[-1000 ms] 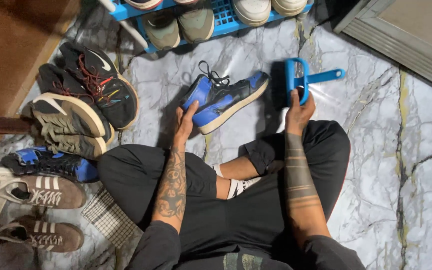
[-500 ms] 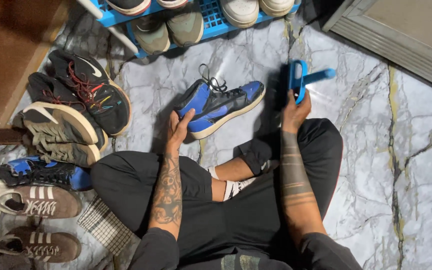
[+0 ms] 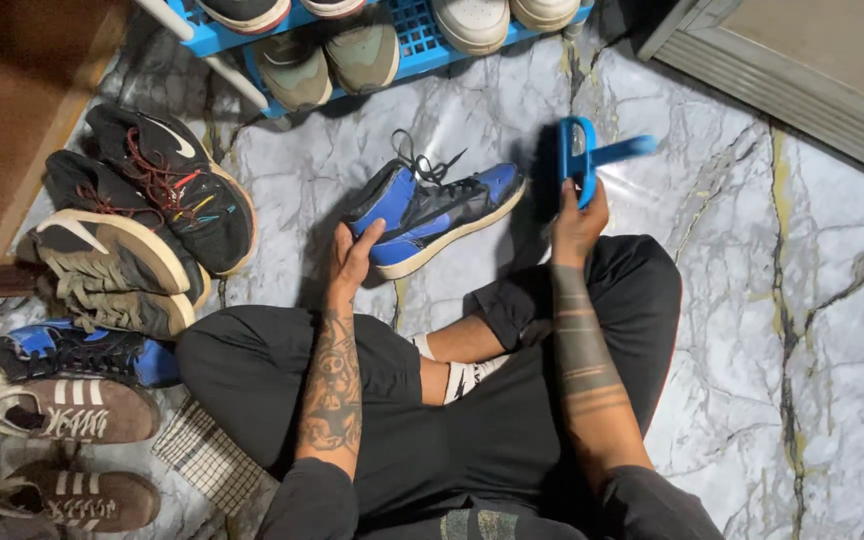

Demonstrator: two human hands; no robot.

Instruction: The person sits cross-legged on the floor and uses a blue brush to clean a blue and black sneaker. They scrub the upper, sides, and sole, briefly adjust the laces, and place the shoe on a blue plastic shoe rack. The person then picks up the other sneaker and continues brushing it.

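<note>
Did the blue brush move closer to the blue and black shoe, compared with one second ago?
Yes. The brush in the right hand came slightly nearer the shoe's toe.

High-top sneaker (image 3: pixel 432 212): on floor (image 3: pixel 752 330), ahead of crossed legs; brush (image 3: pixel 584 160) right of it; shoe pile (image 3: pixel 137 225) left; rack (image 3: pixel 372 35) behind; cloth (image 3: pixel 207 455), apparently, near left.

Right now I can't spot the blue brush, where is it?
In the head view, the blue brush is held up in the right hand, right of centre, just right of the blue-and-black sneaker that the left hand holds.
</note>
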